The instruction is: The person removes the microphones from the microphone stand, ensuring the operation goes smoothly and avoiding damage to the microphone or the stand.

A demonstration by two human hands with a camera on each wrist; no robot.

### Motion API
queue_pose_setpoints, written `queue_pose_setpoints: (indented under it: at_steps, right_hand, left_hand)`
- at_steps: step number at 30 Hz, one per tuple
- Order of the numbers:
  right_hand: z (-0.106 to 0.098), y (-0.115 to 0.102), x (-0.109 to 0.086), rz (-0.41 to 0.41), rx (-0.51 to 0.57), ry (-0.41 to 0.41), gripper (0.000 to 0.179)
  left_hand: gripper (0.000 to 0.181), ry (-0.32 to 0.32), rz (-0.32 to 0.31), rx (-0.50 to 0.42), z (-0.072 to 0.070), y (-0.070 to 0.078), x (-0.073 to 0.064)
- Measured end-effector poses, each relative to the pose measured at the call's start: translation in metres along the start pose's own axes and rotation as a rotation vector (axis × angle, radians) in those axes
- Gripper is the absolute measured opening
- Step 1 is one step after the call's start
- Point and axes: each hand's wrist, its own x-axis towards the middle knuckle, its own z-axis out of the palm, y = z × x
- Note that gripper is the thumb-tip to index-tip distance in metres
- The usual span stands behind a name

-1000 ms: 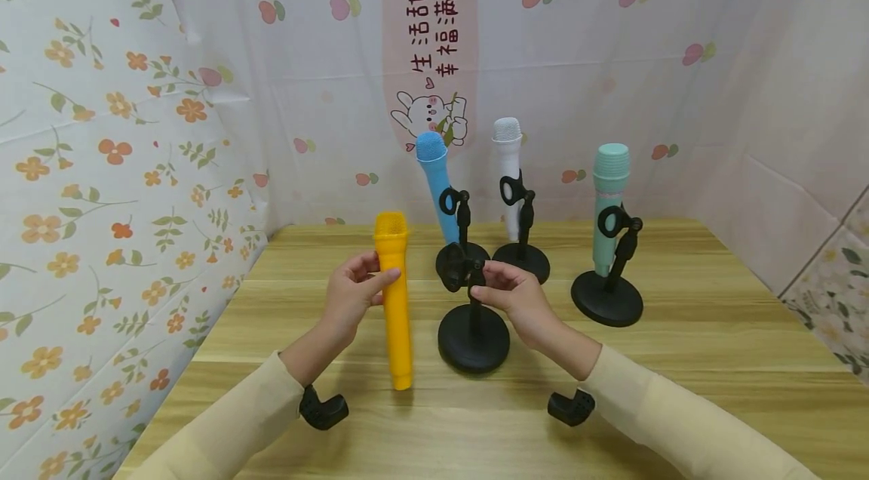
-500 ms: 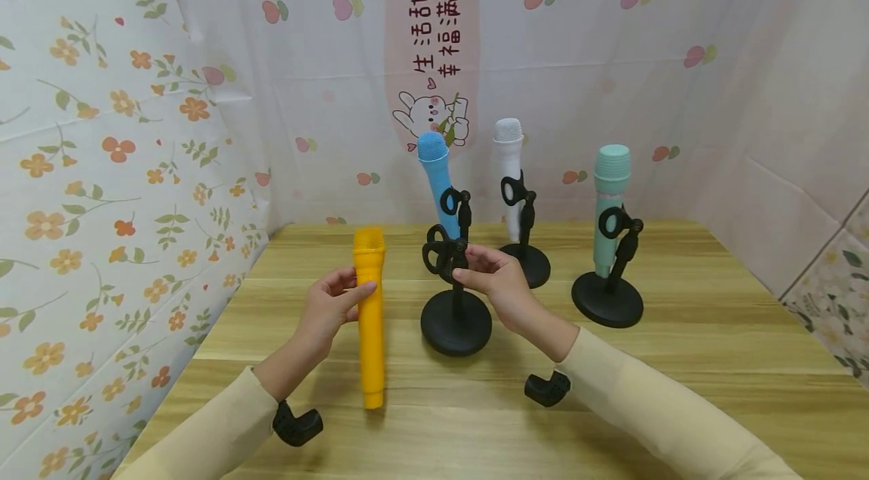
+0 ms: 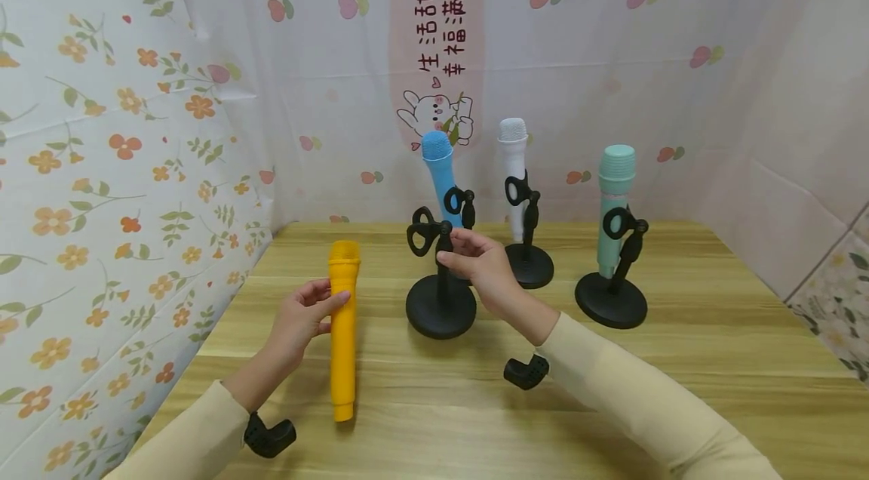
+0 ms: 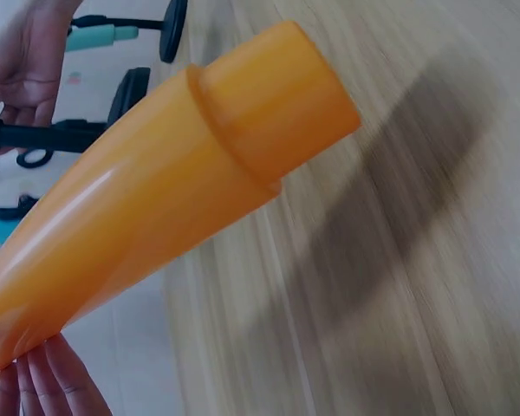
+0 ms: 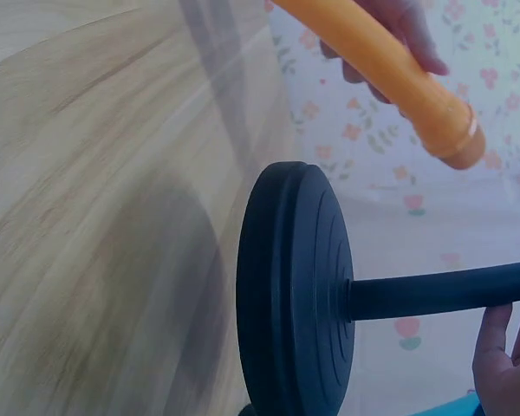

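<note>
My left hand grips an orange-yellow microphone by its upper handle, head up. In the left wrist view the microphone's tail end hangs above the wood, its shadow beside it. With thumb and fingers my right hand pinches the post of a black microphone stand, just under its ring clip. The right wrist view shows this stand's round base apart from the tabletop. Behind it, a blue microphone leans by another stand, whose base is mostly hidden.
A white microphone with a black stand is at the back. Farther right are a mint-green microphone and its stand. The wooden table ends at a printed curtain; floral cloth hangs on the left.
Both hands have moved left. The orange-yellow microphone has also come down toward the front edge, while the held stand has shifted left and farther back, its ring clip turning to the left.
</note>
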Motion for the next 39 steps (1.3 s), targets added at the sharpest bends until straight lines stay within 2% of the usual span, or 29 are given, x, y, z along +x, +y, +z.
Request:
queue_pose_setpoints:
  at_steps: [12,20,23,29,33,39]
  right_hand:
    - [0.025,-0.002,0.018,-0.007,0.058,-0.002,0.045]
    - [0.038,-0.001,0.034,-0.016,0.09,0.003,0.044]
    - [0.043,0.0,0.04,-0.024,0.095,0.007,0.044]
    - [0.051,0.001,0.051,-0.038,0.076,0.02,0.043]
    - [0.056,0.002,0.056,-0.047,0.089,0.022,0.042]
    - [0.062,0.005,0.063,-0.033,0.114,0.023,0.043]
  left_hand:
    - [0.062,0.01,-0.05,0.119,-0.039,-0.015,0.001]
    - [0.066,-0.067,-0.063,0.213,-0.06,-0.025,0.001]
    - [0.067,-0.075,-0.082,0.235,-0.069,-0.031,0.001]
    - [0.069,-0.077,-0.107,0.25,-0.085,-0.042,0.001]
    - [0.069,-0.1,-0.133,0.245,-0.094,-0.047,0.003]
    - [0.054,-0.139,-0.175,0.205,-0.105,-0.053,0.004]
